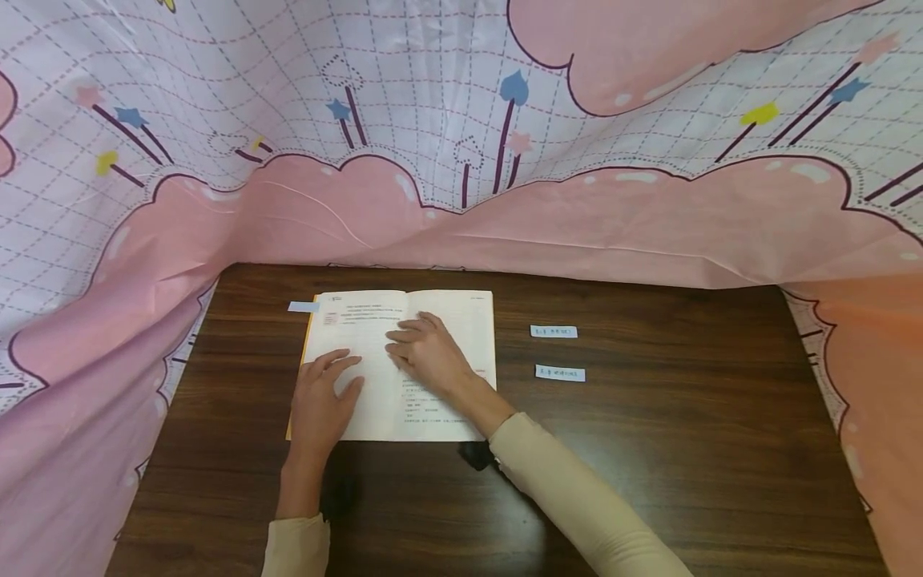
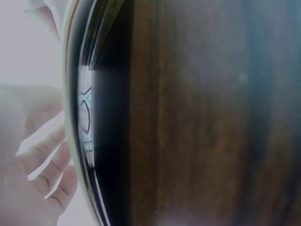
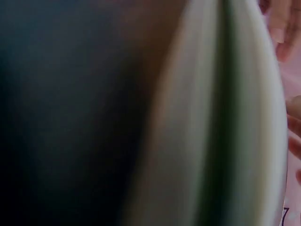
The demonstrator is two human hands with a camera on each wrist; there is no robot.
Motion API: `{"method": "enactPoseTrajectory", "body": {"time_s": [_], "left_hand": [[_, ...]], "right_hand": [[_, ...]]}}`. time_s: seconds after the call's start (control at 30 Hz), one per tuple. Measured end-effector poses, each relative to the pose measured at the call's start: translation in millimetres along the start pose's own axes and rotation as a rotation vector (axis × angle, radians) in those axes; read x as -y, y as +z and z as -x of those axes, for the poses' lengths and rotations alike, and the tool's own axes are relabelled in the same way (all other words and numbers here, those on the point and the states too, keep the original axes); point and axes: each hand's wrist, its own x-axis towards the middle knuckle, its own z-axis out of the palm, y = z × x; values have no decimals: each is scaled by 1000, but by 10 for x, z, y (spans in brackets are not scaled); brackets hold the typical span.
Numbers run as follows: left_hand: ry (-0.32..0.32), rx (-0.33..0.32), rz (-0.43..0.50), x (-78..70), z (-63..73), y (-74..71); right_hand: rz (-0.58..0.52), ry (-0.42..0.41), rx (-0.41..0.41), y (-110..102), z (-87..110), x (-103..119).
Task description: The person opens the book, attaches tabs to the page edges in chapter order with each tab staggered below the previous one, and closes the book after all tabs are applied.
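Observation:
An open book [image 1: 375, 417] lies flat on the dark wooden table, printed text on both pages. My left hand [image 1: 326, 397] rests on the left page near its outer edge, fingers spread and slightly bent. Across the middle fold reaches my right hand [image 1: 430, 353], its fingertips touching the page by the gutter. From the book's upper left edge sticks out a pale blue paper tab [image 1: 303, 306]. In the left wrist view, the left hand's fingers [image 2: 44, 160] show against the bright page. The right wrist view is mostly blurred, with only fingertips [image 3: 294, 113] at its right side.
Two pale blue paper strips with handwriting, an upper one [image 1: 554, 332] and a lower one [image 1: 560, 373], lie on the table [image 1: 685, 433] right of the book. A patterned pink and white cloth [image 1: 548, 232] hangs around the table's back and sides.

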Motion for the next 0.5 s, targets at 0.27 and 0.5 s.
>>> {"method": "enactPoseTrajectory", "body": {"time_s": [0.27, 0.5], "left_hand": [[13, -36, 0, -28, -4, -33], [4, -33, 13, -48, -5, -64]], "right_hand": [[-84, -125, -17, -39, 155, 148], [-72, -105, 27, -70, 216, 215]]}}
